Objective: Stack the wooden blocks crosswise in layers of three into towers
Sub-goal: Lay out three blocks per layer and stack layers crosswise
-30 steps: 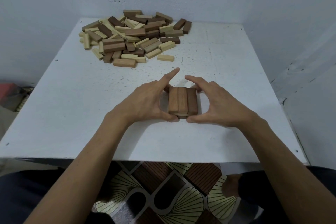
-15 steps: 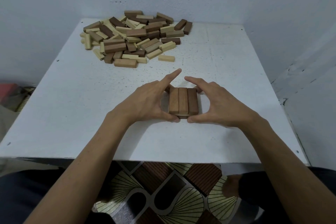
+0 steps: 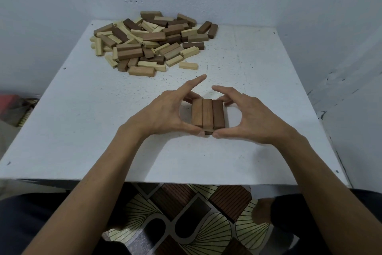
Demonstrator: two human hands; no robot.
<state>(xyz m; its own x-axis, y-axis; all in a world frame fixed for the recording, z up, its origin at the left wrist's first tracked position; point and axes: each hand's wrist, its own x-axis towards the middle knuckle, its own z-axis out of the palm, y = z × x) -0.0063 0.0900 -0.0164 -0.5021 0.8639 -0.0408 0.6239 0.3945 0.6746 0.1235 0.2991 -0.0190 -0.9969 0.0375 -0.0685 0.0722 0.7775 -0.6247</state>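
Hands: our left hand point(image 3: 163, 114) and right hand point(image 3: 250, 118) pinch the low brown wooden-block stack point(image 3: 207, 114).
Risk: we judge uneven squeezing could skew its layers.

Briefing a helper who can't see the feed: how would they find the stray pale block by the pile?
On the white table, find the block pile at the far left. The pale block lies at its near right fringe, toward the started tower. Unlike its heaped neighbours, it lies flat by itself.

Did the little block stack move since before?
No. The block stack lies just as far from the loose pile as before.
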